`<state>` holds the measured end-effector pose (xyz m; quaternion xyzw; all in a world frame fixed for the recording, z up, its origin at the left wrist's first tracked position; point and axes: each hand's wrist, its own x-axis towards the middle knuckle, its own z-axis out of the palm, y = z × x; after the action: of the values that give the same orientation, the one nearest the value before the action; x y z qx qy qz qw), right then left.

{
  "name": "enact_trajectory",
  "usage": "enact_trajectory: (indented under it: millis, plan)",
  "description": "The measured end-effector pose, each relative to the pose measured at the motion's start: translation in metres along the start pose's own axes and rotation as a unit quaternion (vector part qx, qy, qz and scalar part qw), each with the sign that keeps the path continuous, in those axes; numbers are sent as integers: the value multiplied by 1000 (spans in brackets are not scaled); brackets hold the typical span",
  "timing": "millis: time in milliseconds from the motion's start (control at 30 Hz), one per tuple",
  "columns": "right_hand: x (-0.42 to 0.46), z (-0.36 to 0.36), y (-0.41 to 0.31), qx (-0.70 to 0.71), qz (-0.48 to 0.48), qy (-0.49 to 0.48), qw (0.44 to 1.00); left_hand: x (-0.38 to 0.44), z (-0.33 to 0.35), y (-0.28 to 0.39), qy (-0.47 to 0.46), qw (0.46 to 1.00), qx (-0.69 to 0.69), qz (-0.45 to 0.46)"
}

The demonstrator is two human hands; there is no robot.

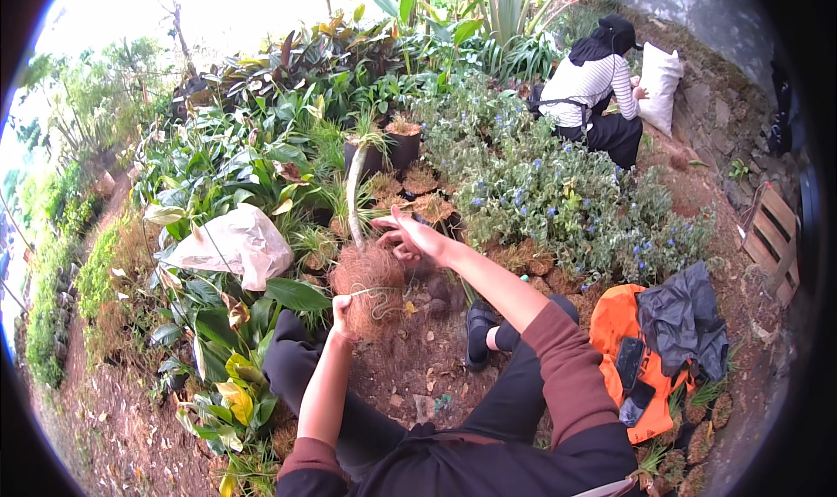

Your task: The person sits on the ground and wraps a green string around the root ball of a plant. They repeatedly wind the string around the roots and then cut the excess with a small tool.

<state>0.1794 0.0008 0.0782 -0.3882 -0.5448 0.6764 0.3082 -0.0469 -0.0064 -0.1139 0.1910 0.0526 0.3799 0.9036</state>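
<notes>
A bundle of brown coconut-like fibre (pixel 367 284) is in front of me, with a pale string lying across it. My left hand (pixel 344 317) is closed at the bundle's lower left, on the string or the fibre. A pale curved stem (pixel 355 196) rises from behind the bundle's top, with thin grassy leaves at its upper end. My right hand (pixel 412 239) is held at the bundle's upper right with its fingers apart; whether it touches the fibre I cannot tell. Dark round lumps (pixel 439 295) rest on the soil to the right of the bundle.
A crumpled whitish plastic bag (pixel 239 245) lies over the leafy plants at left. To the right, an orange cloth (pixel 614 320) bears a phone (pixel 629 359) beside a dark plastic sheet (pixel 683 320). A co-worker (pixel 592 91) crouches near a white sack (pixel 660 88); a wooden pallet (pixel 771 242) leans farther right.
</notes>
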Motion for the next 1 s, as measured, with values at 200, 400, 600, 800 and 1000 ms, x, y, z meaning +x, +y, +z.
enact_trajectory:
  millis: [200, 400, 600, 800, 1000]
  plan:
    - [-45, -57, -2, -110, 13, 42, 993, 5, 59, 0, 71, 987, 97, 102]
    - [-107, -119, -1, -261, 95, 112, 954, 0, 71, 17, 78, 982, 73, 156]
    - [-157, -188, 6, -383, 101, 233, 888, -2, 76, 20, 151, 965, 118, 178]
    - [-184, -206, 13, -372, 17, 328, 868, -2, 79, 17, 146, 967, 114, 176]
    - [-174, -152, -36, -15, -216, 344, 914, 5, 64, 10, 192, 959, 182, 107]
